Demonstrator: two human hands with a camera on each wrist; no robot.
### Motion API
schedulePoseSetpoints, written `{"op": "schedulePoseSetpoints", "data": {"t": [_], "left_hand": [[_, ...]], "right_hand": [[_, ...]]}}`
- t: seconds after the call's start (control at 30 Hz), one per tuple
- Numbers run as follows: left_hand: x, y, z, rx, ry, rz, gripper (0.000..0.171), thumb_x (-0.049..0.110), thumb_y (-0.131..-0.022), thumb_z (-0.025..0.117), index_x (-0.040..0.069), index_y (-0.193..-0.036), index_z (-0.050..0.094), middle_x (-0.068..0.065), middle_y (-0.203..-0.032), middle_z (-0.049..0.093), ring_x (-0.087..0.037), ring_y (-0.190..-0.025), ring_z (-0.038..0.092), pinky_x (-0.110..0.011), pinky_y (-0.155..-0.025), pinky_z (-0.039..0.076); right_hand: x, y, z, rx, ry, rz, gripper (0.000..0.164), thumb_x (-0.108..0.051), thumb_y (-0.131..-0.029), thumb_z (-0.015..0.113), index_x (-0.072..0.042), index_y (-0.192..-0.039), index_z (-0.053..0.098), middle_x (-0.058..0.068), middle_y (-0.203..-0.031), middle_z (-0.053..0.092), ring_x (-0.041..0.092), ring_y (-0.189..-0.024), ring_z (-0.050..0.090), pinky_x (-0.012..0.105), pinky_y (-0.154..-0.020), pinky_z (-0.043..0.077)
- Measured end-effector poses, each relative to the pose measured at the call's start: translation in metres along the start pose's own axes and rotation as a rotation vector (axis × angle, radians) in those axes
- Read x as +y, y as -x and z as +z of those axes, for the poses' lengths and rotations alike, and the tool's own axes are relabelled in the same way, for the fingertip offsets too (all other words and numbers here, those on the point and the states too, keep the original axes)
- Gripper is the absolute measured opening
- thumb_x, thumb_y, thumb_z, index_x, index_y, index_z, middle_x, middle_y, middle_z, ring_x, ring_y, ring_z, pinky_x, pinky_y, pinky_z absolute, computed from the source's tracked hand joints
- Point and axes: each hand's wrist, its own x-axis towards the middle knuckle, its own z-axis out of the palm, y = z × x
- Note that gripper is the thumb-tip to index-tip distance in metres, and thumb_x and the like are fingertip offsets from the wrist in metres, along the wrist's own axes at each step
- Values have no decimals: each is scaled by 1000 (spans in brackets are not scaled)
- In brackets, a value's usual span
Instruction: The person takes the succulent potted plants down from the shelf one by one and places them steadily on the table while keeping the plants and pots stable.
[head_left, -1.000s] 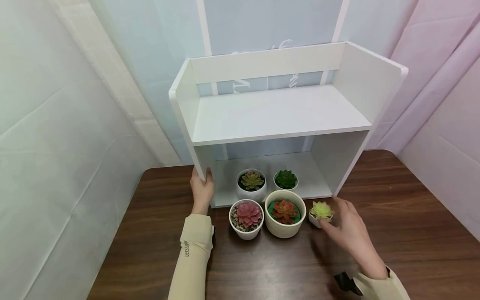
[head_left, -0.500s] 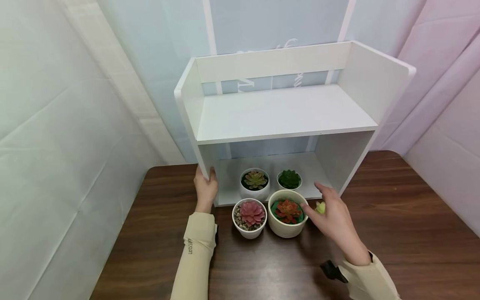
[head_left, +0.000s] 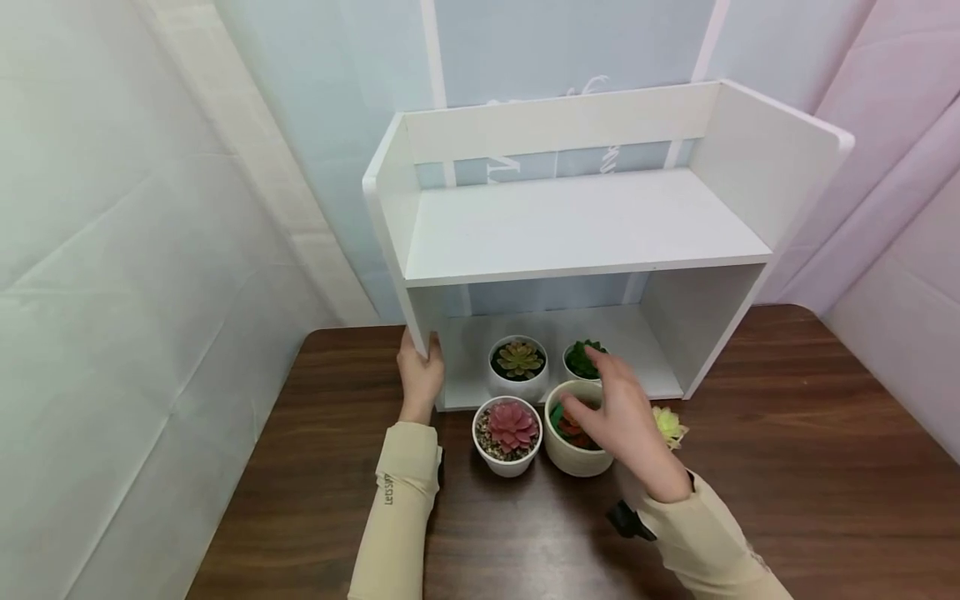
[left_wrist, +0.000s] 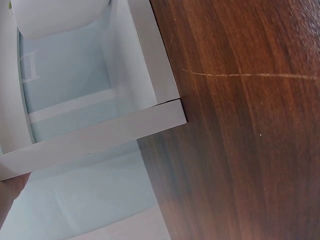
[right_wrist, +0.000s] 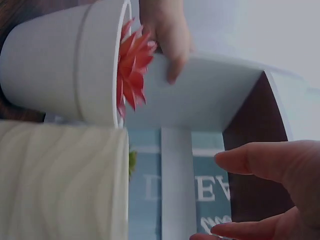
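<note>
We see a white two-tier shelf (head_left: 585,221) on a wood-grain bench (head_left: 787,433). The left hand (head_left: 422,377) grips its left side panel (head_left: 397,192), thumb inside. The right hand (head_left: 621,408) hovers over a cream pot (head_left: 573,458), fingers well parted, holding nothing. We judge the step in hand as reaching among the pots while steadying the shelf; grasping one would call for closing thumb and fingers about its rim.

The cream pot holds a red succulent (head_left: 567,429); just beside it, a tapered white pot (head_left: 507,468) holds a pink succulent (head_left: 512,427) in pebbles. In the lower tier (head_left: 637,350), a rounded white pot (head_left: 517,386) holds a yellow-green succulent (head_left: 519,358); a smaller pot (head_left: 573,372) holds a dark green succulent (head_left: 581,358). Rightward, a lime succulent's (head_left: 667,425) container is hidden.
</note>
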Motion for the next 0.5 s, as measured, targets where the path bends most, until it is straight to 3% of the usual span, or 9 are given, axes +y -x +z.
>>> {"op": "schedulePoseSetpoints", "data": {"t": [0.5], "left_hand": [[1, 1, 1, 11, 0, 3, 38, -1, -95, 50, -4, -133, 49, -28, -127, 56, -48, -119, 52, -59, -94, 45]], "right_hand": [[-10, -22, 20, -42, 77, -66, 71, -20, -84, 72, 13, -137, 39, 32, -126, 50, 42, -104, 56, 55, -82, 48]]}}
